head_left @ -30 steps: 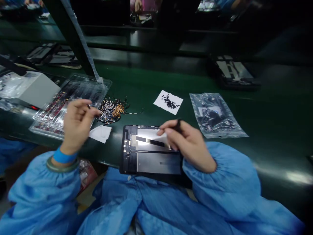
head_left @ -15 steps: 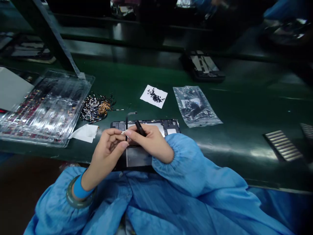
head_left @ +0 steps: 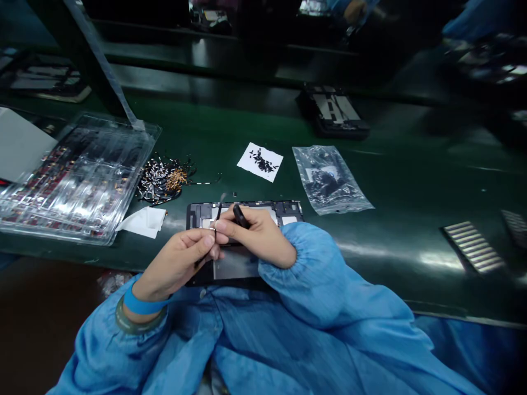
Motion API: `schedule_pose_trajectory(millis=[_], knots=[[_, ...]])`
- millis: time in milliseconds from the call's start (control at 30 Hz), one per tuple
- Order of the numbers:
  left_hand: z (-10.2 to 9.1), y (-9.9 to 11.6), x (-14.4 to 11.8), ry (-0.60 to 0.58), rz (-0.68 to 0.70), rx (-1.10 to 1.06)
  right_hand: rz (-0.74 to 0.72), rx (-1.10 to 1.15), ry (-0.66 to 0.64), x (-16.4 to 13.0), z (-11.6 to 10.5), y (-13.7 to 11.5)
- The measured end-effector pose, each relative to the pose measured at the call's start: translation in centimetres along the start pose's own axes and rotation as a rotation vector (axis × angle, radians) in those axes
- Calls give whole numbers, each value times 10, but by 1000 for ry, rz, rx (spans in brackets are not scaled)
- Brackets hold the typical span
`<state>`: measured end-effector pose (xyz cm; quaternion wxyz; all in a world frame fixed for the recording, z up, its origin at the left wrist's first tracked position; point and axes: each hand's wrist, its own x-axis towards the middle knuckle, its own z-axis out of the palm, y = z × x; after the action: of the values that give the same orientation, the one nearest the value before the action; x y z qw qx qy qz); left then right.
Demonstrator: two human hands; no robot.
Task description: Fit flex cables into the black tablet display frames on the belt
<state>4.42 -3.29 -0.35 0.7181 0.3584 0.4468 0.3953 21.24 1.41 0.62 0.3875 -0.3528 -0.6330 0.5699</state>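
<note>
My left hand pinches a thin black flex cable between thumb and fingertips. The strip's upper end rises above my fingers, blurred and slightly tilted. A black pen-like tool sticks up from my right hand, whose fingers are closed round it; its working end is hidden. The right thumb and index fingertip meet the strip close to the left fingertips. Beneath both hands lies an opened tablet-like device, with a dark frame and pale inner plates, partly covered by my hands and sleeve.
Left of the device are a pile of small cables, a white cloth or paper and clear plastic trays. Beyond it lie black bits on white paper and a clear bag. Another device sits farther back.
My left hand has turned and its fingers have closed in lower on the strip. The strip's upper end, bent sideways before, now leans up to the right. The right hand has shifted slightly right.
</note>
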Motion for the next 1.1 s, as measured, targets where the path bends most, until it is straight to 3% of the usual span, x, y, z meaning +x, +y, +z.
schedule_pose_trajectory(millis=[133,267,333,433,567,633,767,867,967,1100], knots=[[2,2,-2,105,26,74,-76,-186,153,-7,-1,-1],[4,2,-4,238,168,262,-462,-517,218,-17,0,-4],[7,1,-5,282,221,357,-574,-703,201,-21,3,-3],[13,-2,-8,380,338,535,-599,-927,182,-23,9,2],[15,-6,-11,455,534,769,-616,-1053,155,-22,12,6],[13,-6,-11,449,475,692,-610,-1021,257,-22,9,4],[11,0,-9,344,218,183,-531,-822,570,-26,3,0],[16,4,-6,225,149,-42,-556,-818,465,-31,5,3],[19,1,-4,233,137,-90,-563,-753,334,-32,9,4],[18,-8,-3,262,199,23,-357,-455,371,-26,14,-4]])
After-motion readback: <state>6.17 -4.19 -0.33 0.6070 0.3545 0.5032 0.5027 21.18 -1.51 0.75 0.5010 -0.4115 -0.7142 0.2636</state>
